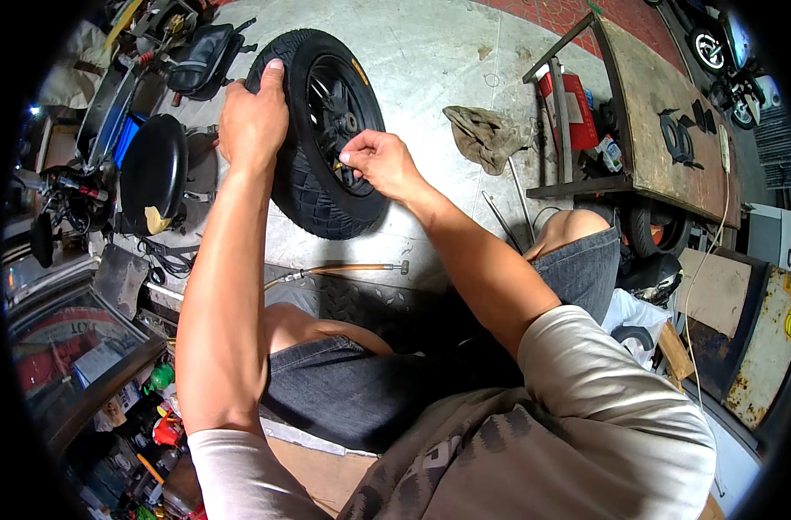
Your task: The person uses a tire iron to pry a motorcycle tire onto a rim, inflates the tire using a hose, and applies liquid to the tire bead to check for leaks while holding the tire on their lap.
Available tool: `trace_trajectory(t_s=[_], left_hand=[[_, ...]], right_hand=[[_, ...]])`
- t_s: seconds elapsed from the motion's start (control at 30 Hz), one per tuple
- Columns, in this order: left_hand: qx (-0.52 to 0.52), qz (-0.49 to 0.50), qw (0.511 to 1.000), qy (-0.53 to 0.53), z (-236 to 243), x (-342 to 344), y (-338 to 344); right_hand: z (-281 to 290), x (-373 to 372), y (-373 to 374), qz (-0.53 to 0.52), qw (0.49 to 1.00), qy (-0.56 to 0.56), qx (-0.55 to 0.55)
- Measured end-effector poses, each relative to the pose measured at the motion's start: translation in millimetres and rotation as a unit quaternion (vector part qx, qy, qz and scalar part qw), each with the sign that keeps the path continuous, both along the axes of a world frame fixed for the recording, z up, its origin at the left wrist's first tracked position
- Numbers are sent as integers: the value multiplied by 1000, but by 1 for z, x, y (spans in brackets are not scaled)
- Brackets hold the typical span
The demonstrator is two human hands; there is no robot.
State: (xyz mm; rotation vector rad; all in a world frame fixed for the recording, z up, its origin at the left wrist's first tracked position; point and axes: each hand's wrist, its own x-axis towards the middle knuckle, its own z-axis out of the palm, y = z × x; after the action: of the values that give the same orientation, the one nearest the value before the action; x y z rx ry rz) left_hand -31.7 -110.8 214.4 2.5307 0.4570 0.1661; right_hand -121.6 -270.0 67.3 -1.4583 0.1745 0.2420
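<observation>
A small black wheel with its tire (369,195) stands upright on the floor in front of me, its spoked hub side turned to the right. My left hand (255,121) grips the tire at its upper left, thumb on the tread and fingers mostly hidden behind it. At the rim's lower right side, my right hand (382,165) has thumb and forefinger pinched together. A bit of yellow shows by these fingertips, but what they hold is too small to name. An orange hose (352,268) with a metal end lies on the floor between the wheel and my knees.
A wooden table (664,113) with a metal frame stands at the right, with a red box (571,111) under it. A brown rag (486,139) and long metal bars (521,204) lie on the floor. A black round seat (155,173) and a black bag (207,61) are at the left.
</observation>
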Motion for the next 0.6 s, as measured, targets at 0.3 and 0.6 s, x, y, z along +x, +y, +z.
trace_trajectory(t_s=[0.3, 0.6], left_hand=[[6, -15, 1000, 21, 4, -4, 0], [18, -17, 1000, 18, 6, -6, -7]], right_hand=[[3, -12, 16, -23, 990, -98, -100], [46, -10, -3, 69, 932, -66, -351]])
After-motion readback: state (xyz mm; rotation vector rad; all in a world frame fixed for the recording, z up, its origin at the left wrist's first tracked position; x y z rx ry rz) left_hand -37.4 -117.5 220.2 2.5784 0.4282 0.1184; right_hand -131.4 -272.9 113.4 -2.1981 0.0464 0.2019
